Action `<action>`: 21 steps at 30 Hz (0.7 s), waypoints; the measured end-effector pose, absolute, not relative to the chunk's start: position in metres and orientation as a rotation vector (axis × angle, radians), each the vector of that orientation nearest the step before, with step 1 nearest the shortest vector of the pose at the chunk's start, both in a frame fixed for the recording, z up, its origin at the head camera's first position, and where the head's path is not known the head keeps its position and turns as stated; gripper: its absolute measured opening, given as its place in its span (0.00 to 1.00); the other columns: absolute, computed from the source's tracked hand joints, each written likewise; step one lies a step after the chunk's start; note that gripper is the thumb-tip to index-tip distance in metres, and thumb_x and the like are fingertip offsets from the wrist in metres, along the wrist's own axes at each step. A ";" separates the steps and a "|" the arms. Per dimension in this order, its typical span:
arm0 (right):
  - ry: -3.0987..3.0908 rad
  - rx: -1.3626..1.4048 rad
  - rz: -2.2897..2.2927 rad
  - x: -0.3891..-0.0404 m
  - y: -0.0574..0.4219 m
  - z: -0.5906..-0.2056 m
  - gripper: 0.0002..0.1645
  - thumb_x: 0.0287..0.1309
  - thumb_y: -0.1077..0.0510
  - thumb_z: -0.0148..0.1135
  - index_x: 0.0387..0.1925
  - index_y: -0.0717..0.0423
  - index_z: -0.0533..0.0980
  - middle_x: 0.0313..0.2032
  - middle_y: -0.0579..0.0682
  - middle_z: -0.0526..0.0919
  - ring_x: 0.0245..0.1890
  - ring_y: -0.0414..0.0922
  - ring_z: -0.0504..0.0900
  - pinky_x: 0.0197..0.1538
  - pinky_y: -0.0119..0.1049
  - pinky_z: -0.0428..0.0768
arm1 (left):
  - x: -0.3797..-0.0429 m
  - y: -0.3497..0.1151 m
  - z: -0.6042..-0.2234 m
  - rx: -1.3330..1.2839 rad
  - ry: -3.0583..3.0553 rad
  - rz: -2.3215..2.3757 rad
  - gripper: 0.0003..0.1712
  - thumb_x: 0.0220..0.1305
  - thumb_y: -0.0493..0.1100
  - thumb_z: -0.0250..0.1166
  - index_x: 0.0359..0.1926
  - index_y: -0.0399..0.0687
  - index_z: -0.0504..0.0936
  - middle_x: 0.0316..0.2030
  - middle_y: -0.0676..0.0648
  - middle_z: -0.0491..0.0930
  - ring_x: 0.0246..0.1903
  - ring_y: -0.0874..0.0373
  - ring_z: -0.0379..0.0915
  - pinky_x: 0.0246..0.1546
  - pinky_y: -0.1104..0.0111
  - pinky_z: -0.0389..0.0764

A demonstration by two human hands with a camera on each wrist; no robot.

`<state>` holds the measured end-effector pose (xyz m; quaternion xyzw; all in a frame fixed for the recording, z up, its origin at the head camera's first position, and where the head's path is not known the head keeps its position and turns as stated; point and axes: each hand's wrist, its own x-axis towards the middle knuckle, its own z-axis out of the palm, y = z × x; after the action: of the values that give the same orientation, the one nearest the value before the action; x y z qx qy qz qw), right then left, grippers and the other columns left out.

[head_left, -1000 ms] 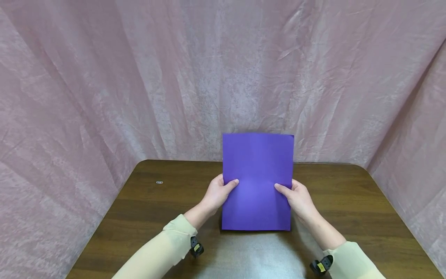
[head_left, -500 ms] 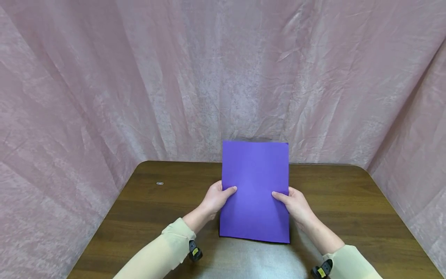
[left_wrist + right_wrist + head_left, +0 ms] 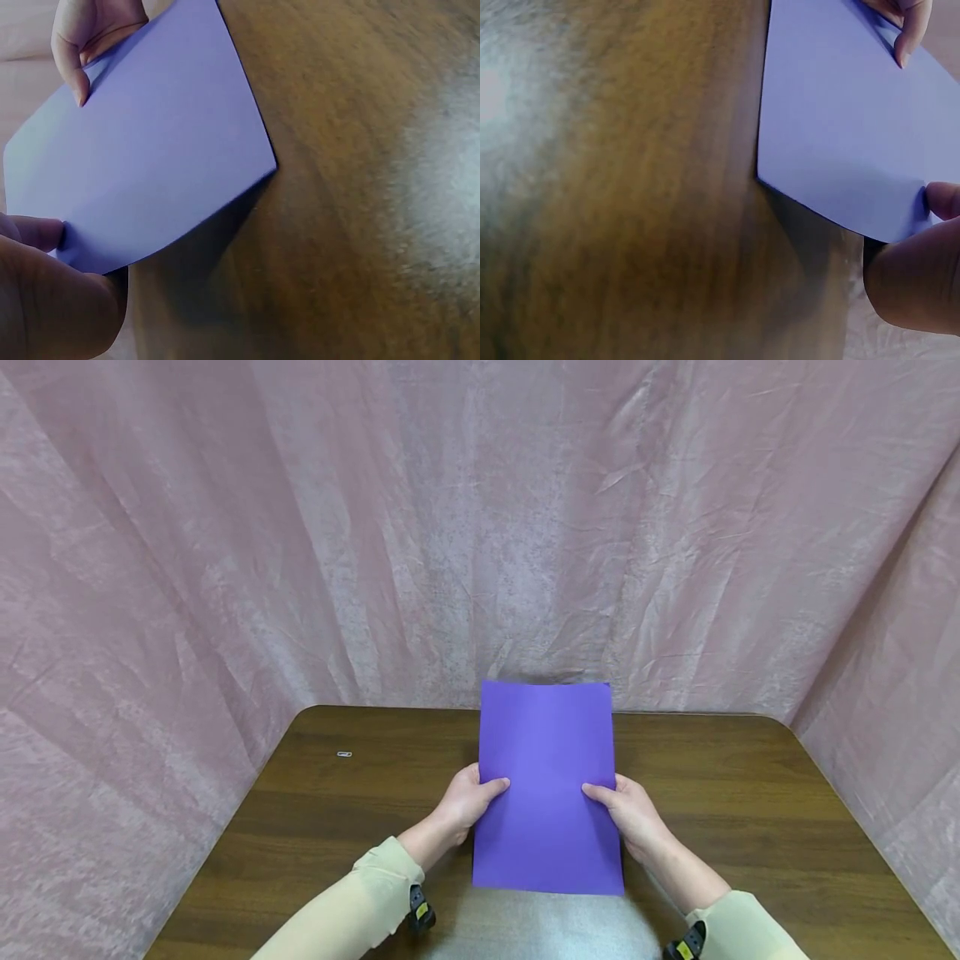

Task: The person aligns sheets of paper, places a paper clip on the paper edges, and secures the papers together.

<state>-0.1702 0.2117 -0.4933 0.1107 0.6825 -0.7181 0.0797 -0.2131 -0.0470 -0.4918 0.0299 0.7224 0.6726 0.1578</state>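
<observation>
Both hands hold a sheet of purple paper point(image 3: 546, 827) between them, tilted up with its far edge raised. At the left edge, the left hand point(image 3: 465, 802) pinches the sheet, its thumb on top and its fingers hidden behind. The right hand point(image 3: 632, 810) grips the opposite edge the same way. In the left wrist view the paper point(image 3: 165, 127) bows slightly, and its near corner stands over a dark shadow. The right wrist view shows the paper's point(image 3: 840, 120) other near corner, also above the table.
A small paper clip point(image 3: 344, 754) lies on the brown wooden table point(image 3: 750, 810), toward the far left. Pink curtains point(image 3: 480, 527) hang behind the table and at its sides. Light reflects off the tabletop near the front.
The paper has come down and nearer to the person, its top edge sinking lower against the curtain. Both hands moved down with it, keeping their hold.
</observation>
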 end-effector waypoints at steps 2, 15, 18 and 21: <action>2.030 0.336 -2.146 -0.170 0.211 -0.496 0.16 0.68 0.59 0.63 0.52 0.65 0.76 0.32 0.52 0.88 0.30 0.47 0.87 0.34 0.43 0.85 | -0.213 -0.048 -0.495 0.082 2.063 1.914 0.19 0.71 0.40 0.63 0.58 0.34 0.77 0.40 0.43 0.86 0.35 0.52 0.85 0.36 0.58 0.85; 1.971 0.339 -2.141 -0.168 0.210 -0.504 0.20 0.68 0.61 0.62 0.56 0.69 0.72 0.34 0.54 0.88 0.32 0.48 0.87 0.36 0.44 0.85 | -0.215 -0.053 -0.511 0.060 1.996 1.922 0.20 0.70 0.38 0.64 0.59 0.32 0.76 0.40 0.43 0.86 0.35 0.53 0.85 0.37 0.60 0.85; 1.972 0.348 -2.138 -0.168 0.210 -0.505 0.22 0.68 0.61 0.61 0.58 0.69 0.71 0.34 0.54 0.87 0.33 0.48 0.87 0.36 0.44 0.85 | -0.214 -0.054 -0.512 0.060 1.984 1.919 0.21 0.70 0.38 0.64 0.59 0.32 0.76 0.41 0.43 0.86 0.36 0.53 0.85 0.38 0.61 0.85; 1.963 0.362 -2.144 -0.169 0.210 -0.506 0.21 0.69 0.62 0.61 0.59 0.68 0.70 0.34 0.53 0.87 0.33 0.48 0.87 0.36 0.43 0.85 | -0.214 -0.055 -0.514 0.060 1.973 1.916 0.21 0.70 0.38 0.64 0.60 0.32 0.76 0.41 0.43 0.86 0.36 0.54 0.85 0.38 0.62 0.85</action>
<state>-0.1688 0.2095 -0.5063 0.1230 0.6663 -0.7278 0.1060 -0.2141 -0.0548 -0.5138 0.0212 0.7036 0.6833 0.1939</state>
